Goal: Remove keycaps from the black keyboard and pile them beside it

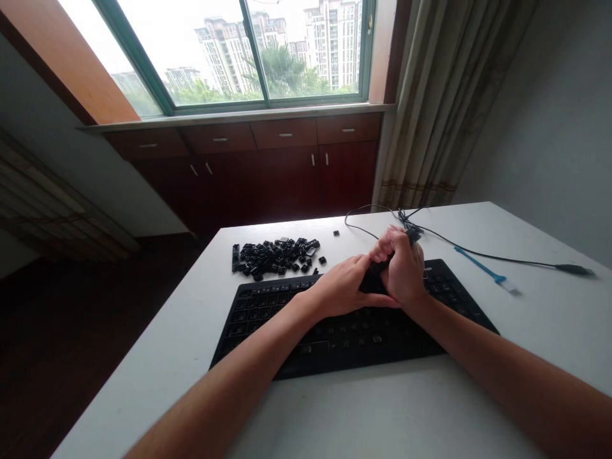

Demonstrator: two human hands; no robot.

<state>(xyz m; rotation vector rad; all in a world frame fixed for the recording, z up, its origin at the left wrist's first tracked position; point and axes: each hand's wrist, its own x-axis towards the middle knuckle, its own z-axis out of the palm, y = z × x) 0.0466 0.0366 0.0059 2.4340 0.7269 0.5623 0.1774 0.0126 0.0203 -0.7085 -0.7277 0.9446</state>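
A black keyboard point(287, 370) lies on the white table, with many of its keycaps off and bare sockets showing. Over its middle right, my two hands meet. My right hand point(404, 271) is closed round a small black object point(413, 236) whose top sticks out of the fist; a thin wire or clear edge shows beside it. My left hand point(349, 280) presses against the right from the left, fingers curled in and thumb reaching under. Dark material shows between the palms, but its kind is hidden. Behind the keyboard lies a pile of loose black keycaps point(275, 258).
A blue-handled brush point(482, 264) with pale bristles lies right of the keyboard. A black cable point(497, 257) runs across the table's point(157, 382) right side, bundled near the back edge. One keycap point(336, 233) sits apart. Beyond stand cabinets point(268, 178) under a window.
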